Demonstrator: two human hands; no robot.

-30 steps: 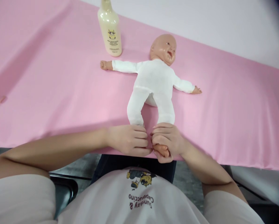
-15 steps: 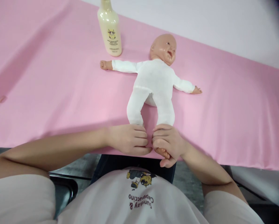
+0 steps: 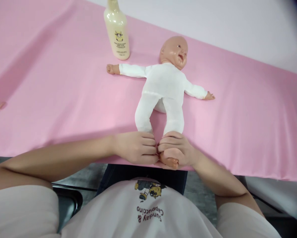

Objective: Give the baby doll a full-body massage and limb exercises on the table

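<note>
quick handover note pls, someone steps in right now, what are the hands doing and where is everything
Left hand: grip closed around the doll's foot on its side, at the near edge of the pink sheet.
Right hand: grip closed on the doll's other foot, whose toes show bare.
Doll: on its back in a white suit, arms spread, head away from the person.
Cream bottle: upright beyond the doll's arm, untouched.
Done: both feet are in hand.
Left: legs, torso and arms show no contact; bottle not picked up.

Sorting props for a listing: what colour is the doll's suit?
White, plain, with long sleeves and legs. The doll's suit shows clearly in the head view, against the pink cloth.
</note>
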